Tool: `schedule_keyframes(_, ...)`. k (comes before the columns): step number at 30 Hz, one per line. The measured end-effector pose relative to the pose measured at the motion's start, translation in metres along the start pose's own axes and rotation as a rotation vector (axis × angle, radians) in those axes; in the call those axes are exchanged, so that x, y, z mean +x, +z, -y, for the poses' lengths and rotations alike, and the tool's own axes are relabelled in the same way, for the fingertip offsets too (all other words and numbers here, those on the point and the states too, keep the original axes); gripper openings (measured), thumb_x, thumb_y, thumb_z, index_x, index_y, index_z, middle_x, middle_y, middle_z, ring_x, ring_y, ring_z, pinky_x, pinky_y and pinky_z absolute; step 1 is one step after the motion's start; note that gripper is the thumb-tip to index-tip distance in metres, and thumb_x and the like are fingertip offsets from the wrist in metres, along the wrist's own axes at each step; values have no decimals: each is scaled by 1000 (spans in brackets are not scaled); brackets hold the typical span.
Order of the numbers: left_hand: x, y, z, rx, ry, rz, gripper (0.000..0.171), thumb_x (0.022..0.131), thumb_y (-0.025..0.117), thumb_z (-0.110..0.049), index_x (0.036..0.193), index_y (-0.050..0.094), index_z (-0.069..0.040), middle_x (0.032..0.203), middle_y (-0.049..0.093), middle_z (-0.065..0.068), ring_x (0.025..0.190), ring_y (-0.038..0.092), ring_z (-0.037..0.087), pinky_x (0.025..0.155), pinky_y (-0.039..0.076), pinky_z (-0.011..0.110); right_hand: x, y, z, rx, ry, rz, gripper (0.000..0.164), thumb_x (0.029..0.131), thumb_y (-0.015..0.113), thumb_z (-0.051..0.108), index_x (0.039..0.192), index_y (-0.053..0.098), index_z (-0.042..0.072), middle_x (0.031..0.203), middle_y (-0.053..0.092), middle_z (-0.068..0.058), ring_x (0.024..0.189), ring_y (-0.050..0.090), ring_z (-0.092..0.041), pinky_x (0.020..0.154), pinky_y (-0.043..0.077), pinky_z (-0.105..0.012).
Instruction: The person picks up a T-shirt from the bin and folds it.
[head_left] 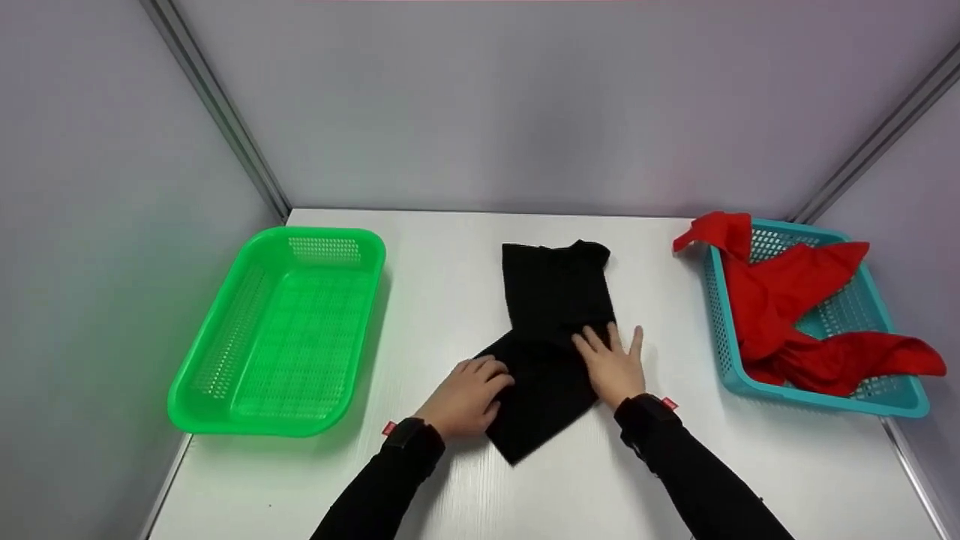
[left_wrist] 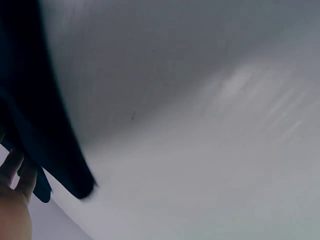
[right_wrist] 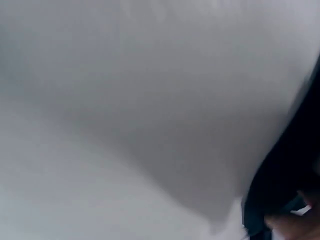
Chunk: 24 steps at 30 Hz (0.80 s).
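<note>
A black cloth (head_left: 559,289) lies on the white table in the middle of the head view, its upper part upright and its lower part slanting to a corner near me. My left hand (head_left: 469,394) rests at the left edge of that lower part, fingers bent loosely over the fabric. On the right side, my right hand (head_left: 611,367) touches the cloth with spread, straight fingers. The left wrist view shows fingers (left_wrist: 25,180) against the dark fabric (left_wrist: 55,125). Dark fabric (right_wrist: 280,175) also fills the right edge of the right wrist view, with fingertips low beside it.
A green plastic basket (head_left: 370,330) with nothing in it stands at the left. At the right, a turquoise basket (head_left: 718,330) holds red cloth (head_left: 780,300) that hangs over its rim. Pale panels (head_left: 480,105) enclose the back and sides of the table (head_left: 442,277).
</note>
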<state>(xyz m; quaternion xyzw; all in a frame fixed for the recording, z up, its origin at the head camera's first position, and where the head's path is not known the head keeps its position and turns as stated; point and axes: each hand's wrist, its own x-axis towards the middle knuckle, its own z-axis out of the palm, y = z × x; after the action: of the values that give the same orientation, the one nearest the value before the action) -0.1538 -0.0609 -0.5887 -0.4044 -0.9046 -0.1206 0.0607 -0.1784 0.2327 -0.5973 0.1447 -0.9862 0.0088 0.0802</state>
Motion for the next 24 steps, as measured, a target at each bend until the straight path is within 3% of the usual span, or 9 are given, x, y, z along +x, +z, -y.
schedule_keyframes(2, -2, 1, -1, 15, 22, 44, 31, 99, 64, -21, 129, 67, -16, 137, 60, 4, 138, 49, 31, 114, 40, 45, 3, 1, -3, 4, 80, -33, 49, 100, 54, 4, 148, 54, 14, 155, 45, -21, 142, 36, -55, 110, 16, -81)
schedule_keyframes(4, -4, 2, -1, 27, 28, 117, 37, 98, 65, -24, 135, 65, -16, 145, 57, 4, 142, 46, 32, 116, 38, 46, 5, 3, 0, 26, 97, -96, 52, 99, 56, 4, 150, 50, 13, 156, 41, -25, 143, 32, -57, 109, 18, -80)
schedule_keyframes(6, -6, 2, -2, 51, 20, 182, 45, 99, 64, -30, 143, 60, -18, 152, 52, 3, 145, 43, 30, 117, 37, 47, 6, 3, 8, 50, 46, -180, 51, 97, 61, 4, 146, 53, 11, 149, 44, -27, 139, 37, -56, 109, 25, -77)
schedule_keyframes(9, -7, 5, -3, 120, -31, 230, 54, 101, 61, -38, 152, 51, -21, 160, 44, 1, 147, 41, 25, 117, 37, 46, -2, 0, 30, 97, -119, -256, 39, 93, 68, 8, 132, 62, 8, 127, 55, -21, 122, 53, -46, 100, 41, -65)
schedule_keyframes(12, -6, 7, -2, 193, -127, 227, 57, 103, 57, -44, 155, 46, -26, 163, 39, 0, 148, 39, 21, 116, 38, 48, -19, -2, 53, 130, -275, -196, 35, 96, 69, 25, 127, 66, 10, 115, 58, -14, 107, 58, -36, 90, 48, -56)
schedule_keyframes(15, -3, 10, -1, 212, -253, 212, 59, 102, 57, -46, 156, 45, -26, 164, 37, 2, 147, 40, 22, 114, 39, 50, -36, 0, 69, 120, -349, -39, 50, 100, 61, 47, 139, 62, 16, 129, 59, -16, 119, 58, -38, 98, 45, -63)
schedule_keyframes(18, 0, 10, 0, 174, -350, 189, 62, 101, 59, -46, 155, 46, -18, 162, 39, 7, 146, 42, 25, 113, 40, 50, -41, 6, 72, 58, -345, 33, 57, 100, 56, 55, 145, 58, 21, 147, 53, -17, 135, 50, -44, 108, 31, -74)
schedule_keyframes(21, 1, 8, 0, 85, -366, 163, 63, 101, 60, -43, 154, 47, -11, 160, 42, 12, 144, 43, 28, 112, 41, 48, -33, 9, 65, -2, -293, 15, 49, 100, 60, 47, 143, 60, 22, 152, 52, -13, 139, 46, -47, 110, 25, -76)
schedule_keyframes(24, 1, 5, 1, -1, -294, 133, 60, 102, 59, -34, 154, 46, -10, 156, 46, 12, 142, 46, 29, 113, 42, 44, -18, 10, 54, -53, -208, 9, 46, 98, 66, 34, 143, 60, 25, 153, 52, -10, 141, 43, -47, 111, 24, -77)
